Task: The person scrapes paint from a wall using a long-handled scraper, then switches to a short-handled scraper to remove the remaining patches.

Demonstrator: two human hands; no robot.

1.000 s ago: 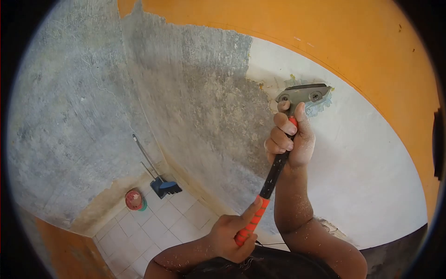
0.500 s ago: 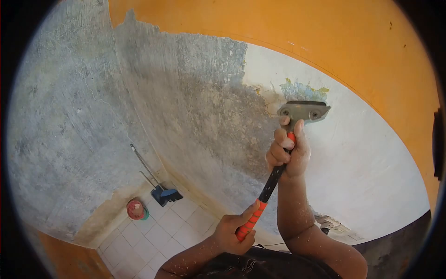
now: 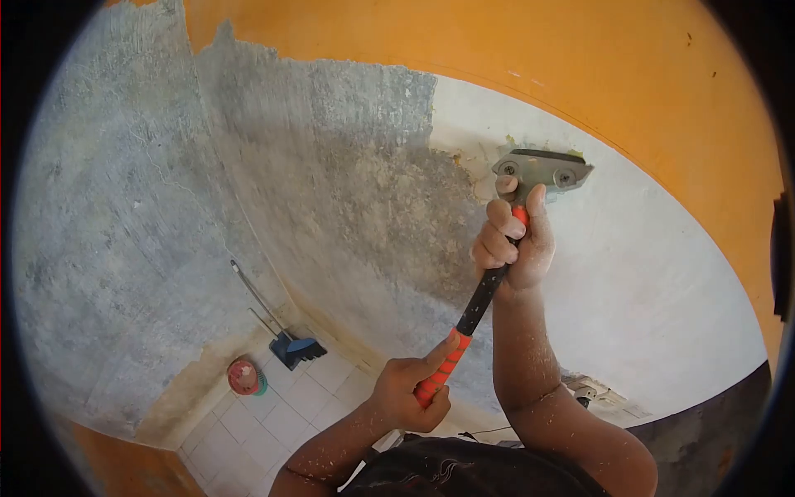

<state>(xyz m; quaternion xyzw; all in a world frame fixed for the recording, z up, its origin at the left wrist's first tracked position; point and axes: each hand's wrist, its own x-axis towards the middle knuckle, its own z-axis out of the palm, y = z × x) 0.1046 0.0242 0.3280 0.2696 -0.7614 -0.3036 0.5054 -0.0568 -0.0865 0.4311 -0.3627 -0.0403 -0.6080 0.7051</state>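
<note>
A long-handled wall scraper (image 3: 543, 170) with a grey head, a dark blade edge and a black-and-red handle slants up to the right against the wall. High on the shaft, just below the head, my right hand (image 3: 515, 236) wraps its fingers round it, thumb along the right side. Lower down, my left hand (image 3: 416, 389) is closed round the red grip (image 3: 444, 364). The head covers most of a patch of exposed blue-green and yellow paint; whether the blade touches the wall is hard to tell. White paint (image 3: 638, 240) lies to its right, bare grey plaster (image 3: 373, 174) to its left.
Orange paint (image 3: 497, 41) runs along the upper wall. Below left, a dustpan and broom (image 3: 294, 348) lean in the corner, beside a red container (image 3: 243, 376) with green behind it, on white floor tiles (image 3: 240, 427). A wall fitting (image 3: 590, 393) sits near my right elbow.
The scraper has moved up the wall with both hands on it, and its head now covers more of the blue-green patch. Both forearms have risen.
</note>
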